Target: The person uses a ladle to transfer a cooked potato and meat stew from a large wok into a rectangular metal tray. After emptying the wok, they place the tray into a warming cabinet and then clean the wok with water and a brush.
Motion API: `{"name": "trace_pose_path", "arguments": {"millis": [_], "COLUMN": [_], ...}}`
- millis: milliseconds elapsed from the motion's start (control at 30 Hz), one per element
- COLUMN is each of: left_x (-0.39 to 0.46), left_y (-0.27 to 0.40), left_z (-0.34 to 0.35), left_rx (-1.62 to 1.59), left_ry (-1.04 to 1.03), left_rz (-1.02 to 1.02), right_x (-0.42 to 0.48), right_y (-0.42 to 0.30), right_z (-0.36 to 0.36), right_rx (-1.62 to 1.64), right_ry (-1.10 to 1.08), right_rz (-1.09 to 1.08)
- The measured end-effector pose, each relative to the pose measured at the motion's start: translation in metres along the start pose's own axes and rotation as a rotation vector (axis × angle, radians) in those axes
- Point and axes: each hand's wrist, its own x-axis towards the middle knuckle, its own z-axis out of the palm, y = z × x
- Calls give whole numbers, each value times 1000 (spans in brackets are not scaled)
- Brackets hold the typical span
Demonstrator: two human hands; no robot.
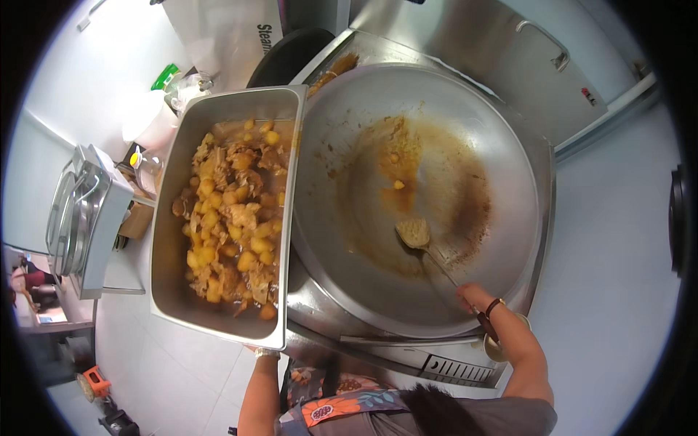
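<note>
A deep stainless steel food pan (pixel 169 283) stands at the left edge of a large wok (pixel 507 207). It holds stewed meat (pixel 244 216) and yellow chunks, perhaps potato, in brown sauce. My left hand (pixel 254 348) supports the pan at its near end; the rim hides most of the fingers. With my right hand (pixel 473 298) I grip the handle of a wok spatula (pixel 413 234), whose sauce-coated blade is low in the wok. Brown residue streaks the wok's bottom, and one small yellow piece (pixel 399 185) lies near the middle.
The wok sits in a steel range (pixel 313 300) with a raised back panel. Beyond the pan are a bottle with a yellow cap (pixel 147 169), a white bowl (pixel 150 121) and a green packet (pixel 165 77). A round metal container (pixel 493 347) is partly behind my right forearm.
</note>
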Motion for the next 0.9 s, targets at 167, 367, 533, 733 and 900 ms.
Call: {"name": "trace_pose_path", "arguments": {"millis": [167,367,533,733,900], "left_x": [1,3,2,8,19], "left_y": [-18,-22,-28,-7,10], "left_z": [18,29,30,2,-34], "left_rx": [3,25,9,-68,-309], "left_ry": [18,36,33,-1,-130], "left_rz": [-47,-42,-64,-101,-175], "right_x": [129,224,210,46,-122], "right_y": [-80,-205,-263,-303,-278], "right_z": [-24,-17,-27,-28,-23], "right_rx": [91,346,334,63,-88], "right_ry": [29,166,404,453,203], "right_rz": [-207,-442,-580,-700,-703]}}
